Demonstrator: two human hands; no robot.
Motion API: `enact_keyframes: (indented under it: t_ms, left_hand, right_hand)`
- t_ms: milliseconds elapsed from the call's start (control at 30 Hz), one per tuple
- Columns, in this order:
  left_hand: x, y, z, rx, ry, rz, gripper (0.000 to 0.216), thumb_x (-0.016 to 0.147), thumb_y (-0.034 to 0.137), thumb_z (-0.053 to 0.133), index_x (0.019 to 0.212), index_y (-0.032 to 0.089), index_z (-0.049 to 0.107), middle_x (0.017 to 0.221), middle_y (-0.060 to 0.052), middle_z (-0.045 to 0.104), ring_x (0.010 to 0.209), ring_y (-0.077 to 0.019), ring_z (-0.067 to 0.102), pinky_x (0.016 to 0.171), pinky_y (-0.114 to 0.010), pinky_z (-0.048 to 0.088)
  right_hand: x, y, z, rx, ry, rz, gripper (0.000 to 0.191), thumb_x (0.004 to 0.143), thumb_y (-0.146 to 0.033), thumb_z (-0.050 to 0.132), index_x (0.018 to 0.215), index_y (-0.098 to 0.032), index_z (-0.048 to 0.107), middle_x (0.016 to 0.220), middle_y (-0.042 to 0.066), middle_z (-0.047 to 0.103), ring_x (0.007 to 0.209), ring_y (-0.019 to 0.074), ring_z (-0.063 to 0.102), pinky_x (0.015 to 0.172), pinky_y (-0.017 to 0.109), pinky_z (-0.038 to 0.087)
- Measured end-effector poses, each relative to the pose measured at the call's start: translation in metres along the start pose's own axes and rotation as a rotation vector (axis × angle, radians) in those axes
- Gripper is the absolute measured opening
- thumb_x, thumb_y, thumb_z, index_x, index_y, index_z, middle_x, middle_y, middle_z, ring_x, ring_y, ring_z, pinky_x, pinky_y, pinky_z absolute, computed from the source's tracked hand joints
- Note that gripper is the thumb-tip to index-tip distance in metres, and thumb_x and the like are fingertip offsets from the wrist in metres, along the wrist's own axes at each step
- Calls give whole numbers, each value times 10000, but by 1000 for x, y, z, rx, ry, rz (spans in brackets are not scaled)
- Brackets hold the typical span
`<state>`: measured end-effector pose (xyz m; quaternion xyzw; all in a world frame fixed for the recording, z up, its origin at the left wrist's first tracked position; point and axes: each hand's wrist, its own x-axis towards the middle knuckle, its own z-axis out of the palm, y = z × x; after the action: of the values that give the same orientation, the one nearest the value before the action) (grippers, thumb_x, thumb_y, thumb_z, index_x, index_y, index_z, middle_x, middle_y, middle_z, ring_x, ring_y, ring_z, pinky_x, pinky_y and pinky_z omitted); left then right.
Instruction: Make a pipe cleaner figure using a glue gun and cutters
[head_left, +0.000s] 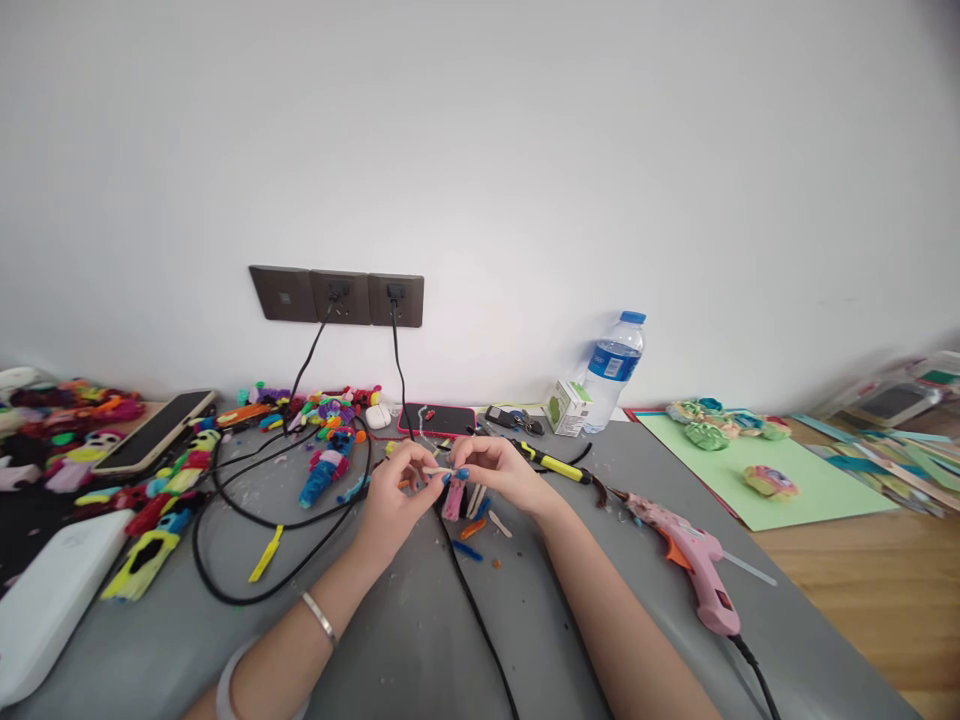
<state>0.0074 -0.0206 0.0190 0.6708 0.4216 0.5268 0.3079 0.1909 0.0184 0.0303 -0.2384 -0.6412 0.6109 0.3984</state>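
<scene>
My left hand (pixel 405 495) and my right hand (pixel 504 475) meet over the middle of the grey table. Their fingertips pinch a short, pale, thin strip (pixel 435 470), which looks like a piece of pipe cleaner; the fingers partly hide it. Just under my right hand stands a pink fuzzy piece (pixel 452 502), with dark and whitish pieces beside it. Loose on the table nearby are an orange fuzzy piece (pixel 472 529), a blue one (pixel 467 551) and a whitish one (pixel 499 523).
A pink glue gun (pixel 701 575) lies to the right, a yellow-and-black tool (pixel 559 465) behind my right hand. Black cable (pixel 281 600) loops at left, near fuzzy figures (pixel 146 560) and a white box-like device (pixel 60 600). A water bottle (pixel 613 370) stands against the wall.
</scene>
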Motion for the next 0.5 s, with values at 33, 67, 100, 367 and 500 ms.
enact_keyframes:
  t_ms: [33,67,100,367,500]
  left_hand:
    - [0,0,0,0,-1,-1,87,819,241,604,780,194,541,769,-4,551,652,-121,511,579,-219,416]
    - [0,0,0,0,-1,0,87,820,242,603,780,195,541,770,-4,550,653,-122,512,579,-219,416]
    - [0,-1,0,-1,-1,1,86,819,241,602,780,195,541,770,-3,550,651,-122,513,577,-218,415]
    - [0,-1,0,-2,5,4,87,815,236,610,774,196,545,764,2,556,659,-127,522,586,-221,417]
    - [0,0,0,-8,1,8,83,819,231,608,781,196,543,769,5,552,653,-121,513,582,-216,410]
  right_hand:
    - [0,0,0,-1,0,0,274,761,-424,760,764,-168,661,799,39,592,724,148,534,683,277,441]
    - [0,0,0,-1,0,0,278,760,-427,760,764,-168,661,798,40,592,724,149,534,682,277,442]
    - [0,0,0,-2,0,1,281,757,-431,761,762,-168,660,795,40,591,722,149,532,680,277,442]
    - [0,-2,1,9,-5,-5,265,762,-410,764,754,-166,662,787,34,587,720,144,530,681,272,434]
    - [0,-2,0,21,-11,-13,231,779,-378,756,766,-164,671,798,33,588,724,138,531,685,267,427]
